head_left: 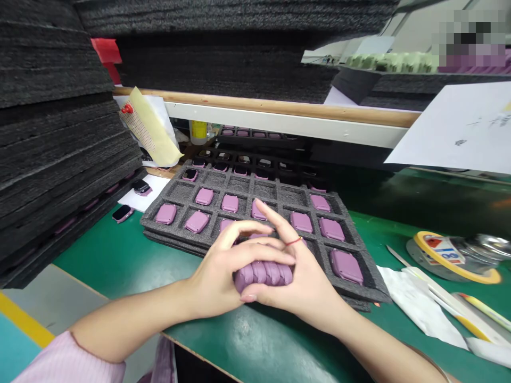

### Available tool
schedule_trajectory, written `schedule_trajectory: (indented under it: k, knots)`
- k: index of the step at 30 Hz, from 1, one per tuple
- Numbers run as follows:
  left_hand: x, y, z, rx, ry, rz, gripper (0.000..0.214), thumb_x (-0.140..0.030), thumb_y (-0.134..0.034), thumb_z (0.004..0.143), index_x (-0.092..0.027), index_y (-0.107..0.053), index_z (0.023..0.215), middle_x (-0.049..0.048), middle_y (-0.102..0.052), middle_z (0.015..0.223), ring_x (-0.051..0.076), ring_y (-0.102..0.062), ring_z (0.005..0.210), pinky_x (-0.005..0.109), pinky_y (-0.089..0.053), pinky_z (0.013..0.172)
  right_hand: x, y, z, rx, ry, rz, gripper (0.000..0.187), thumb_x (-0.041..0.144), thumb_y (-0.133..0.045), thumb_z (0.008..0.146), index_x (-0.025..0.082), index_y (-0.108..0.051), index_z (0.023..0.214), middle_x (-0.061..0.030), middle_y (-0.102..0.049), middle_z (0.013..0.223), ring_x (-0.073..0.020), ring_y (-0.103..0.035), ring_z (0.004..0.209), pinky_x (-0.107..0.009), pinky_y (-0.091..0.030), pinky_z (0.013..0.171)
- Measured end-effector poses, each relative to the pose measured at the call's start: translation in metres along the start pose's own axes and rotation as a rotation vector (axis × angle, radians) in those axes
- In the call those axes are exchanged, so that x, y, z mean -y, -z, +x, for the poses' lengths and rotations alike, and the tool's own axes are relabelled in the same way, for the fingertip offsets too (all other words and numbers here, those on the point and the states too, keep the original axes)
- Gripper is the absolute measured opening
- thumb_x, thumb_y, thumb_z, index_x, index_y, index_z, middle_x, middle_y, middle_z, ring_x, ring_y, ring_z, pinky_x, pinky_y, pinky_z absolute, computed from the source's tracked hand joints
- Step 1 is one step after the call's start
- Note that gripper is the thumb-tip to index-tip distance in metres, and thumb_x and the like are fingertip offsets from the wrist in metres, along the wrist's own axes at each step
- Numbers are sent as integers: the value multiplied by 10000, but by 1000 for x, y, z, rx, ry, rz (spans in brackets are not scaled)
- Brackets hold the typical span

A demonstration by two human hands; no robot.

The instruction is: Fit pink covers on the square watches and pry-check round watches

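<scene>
My left hand and my right hand press together around a row of several pink smartwatch bodies held on edge, partly hidden by my fingers. A red thread circles one finger of my right hand. Below my hands lies a grey foam tray with square compartments, most holding a pink watch body such as the one at the front right. Some compartments are hidden behind my hands.
Tall stacks of black foam sheets rise at the left. Two watches lie beside the tray on the green bench mat. At the right are a tape roll and white paper. A white rail crosses behind.
</scene>
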State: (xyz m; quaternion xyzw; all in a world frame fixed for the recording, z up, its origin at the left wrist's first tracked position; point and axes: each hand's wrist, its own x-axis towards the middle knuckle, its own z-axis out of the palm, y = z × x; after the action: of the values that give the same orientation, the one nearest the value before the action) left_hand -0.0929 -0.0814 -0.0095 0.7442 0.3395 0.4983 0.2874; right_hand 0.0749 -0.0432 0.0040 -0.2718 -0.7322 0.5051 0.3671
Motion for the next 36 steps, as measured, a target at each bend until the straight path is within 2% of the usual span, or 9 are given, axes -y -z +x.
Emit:
schedule_trajectory:
  k: [2, 4, 7, 10, 14, 19, 24, 27, 36]
  knots:
    - [2, 0, -3, 12, 6, 29, 575, -330, -745, 839, -319, -569, 1386, 110, -472, 1482, 317, -375, 1444, 491, -328, 1196, -1, -2, -1, -63, 85, -74, 1158, 373, -923, 643, 298, -248, 1581, -115, -563, 1462, -282, -651, 1226, -414, -555, 1042]
    - [1, 0, -4, 8, 59, -19, 955, -280, -858, 712, -351, -358, 1523, 108, -314, 1595, 352, -215, 1521, 550, -248, 1225, 0, -2, -2, -102, 171, -141, 1157, 359, -902, 684, 313, -193, 1598, -83, -675, 1317, -269, -694, 1149, -420, -560, 1039]
    - [-7, -1, 0, 36, 329, -351, 1218, -319, -952, 577, -319, -231, 1559, 155, -344, 1582, 374, -329, 1477, 578, -318, 1186, 0, 0, -4, -135, 279, -192, 1102, 421, -852, 755, 332, -155, 1605, -64, -740, 1169, -270, -724, 1082, -439, -577, 1016]
    - [-15, -1, 6, 80, 521, -628, 812, -318, -899, 671, -221, -511, 1377, 140, -594, 1363, 318, -583, 1278, 497, -455, 1101, -2, 1, -3, -133, 367, -217, 987, 510, -773, 817, 350, -191, 1598, -110, -654, 1347, -287, -716, 1107, -478, -577, 1021]
    - [-19, -1, 11, 59, 536, -615, 496, -229, -883, 675, -174, -664, 1117, 73, -702, 1112, 244, -674, 1080, 384, -534, 985, -6, 2, -1, -105, 410, -222, 983, 474, -790, 813, 365, -205, 1595, -107, -580, 1450, -294, -695, 1152, -506, -549, 1067]
    - [-20, -1, 11, 50, 613, -629, 458, -208, -895, 641, -166, -666, 1035, 31, -705, 944, 207, -692, 945, 348, -557, 907, -11, 3, -2, -103, 386, -205, 1035, 362, -849, 777, 337, -217, 1596, -90, -618, 1413, -289, -690, 1166, -478, -550, 1079]
    - [-16, -2, 8, 52, 558, -669, 515, -301, -857, 713, -163, -632, 1156, 90, -707, 1126, 263, -676, 1093, 377, -543, 950, -14, 5, -2, -110, 395, -202, 973, 317, -857, 765, 357, -304, 1564, -76, -474, 1553, -265, -686, 1176, -440, -519, 1118]
    - [-12, -2, 5, 43, 559, -705, 477, -417, -751, 835, -139, -595, 1190, 129, -692, 1174, 277, -670, 1123, 389, -542, 950, -11, 7, 0, -105, 387, -213, 1001, 266, -843, 776, 366, -254, 1579, -66, -550, 1490, -248, -705, 1143, -440, -525, 1110]
    - [-11, -6, 2, 92, 591, -716, 656, -251, -868, 712, -185, -522, 1266, 116, -658, 1251, 272, -650, 1153, 419, -520, 984, -14, 11, 0, -102, 359, -176, 1069, 337, -873, 743, 307, -228, 1595, -62, -684, 1328, -269, -696, 1158, -463, -526, 1106]
